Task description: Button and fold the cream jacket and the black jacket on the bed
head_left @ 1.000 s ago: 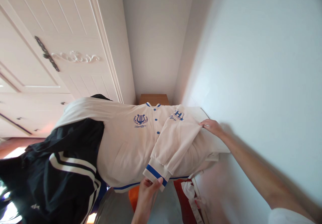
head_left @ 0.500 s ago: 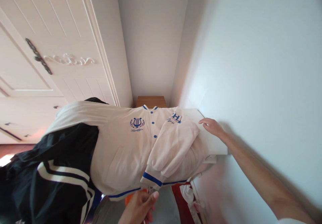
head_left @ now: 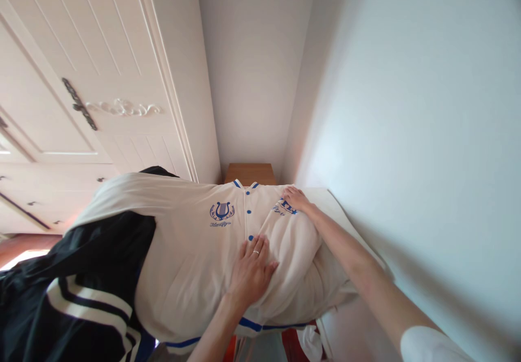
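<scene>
A cream jacket [head_left: 195, 264] with blue buttons and blue-striped hems lies spread out, front side up. One sleeve reaches out to the left; the other is folded across the front. My left hand [head_left: 253, 272], a ring on one finger, rests flat on the jacket's middle below the lowest visible button, fingers spread. Near the shoulder, my right hand [head_left: 296, 198] lies on the blue letter patch at the upper right, its fingers stretched over the cloth. Both hands touch the fabric without gripping it.
Black clothing with white stripes [head_left: 89, 275] lies at the left, partly under the sleeve. A white wardrobe [head_left: 163, 52] stands at the left and a pale wall [head_left: 427, 107] at the right. Behind the collar is a wooden piece [head_left: 252, 173]. Red and white cloth shows below the hem.
My left hand has moved up from the cuff onto the jacket's front and opened flat. My right hand has moved left from beside the jacket onto the letter patch.
</scene>
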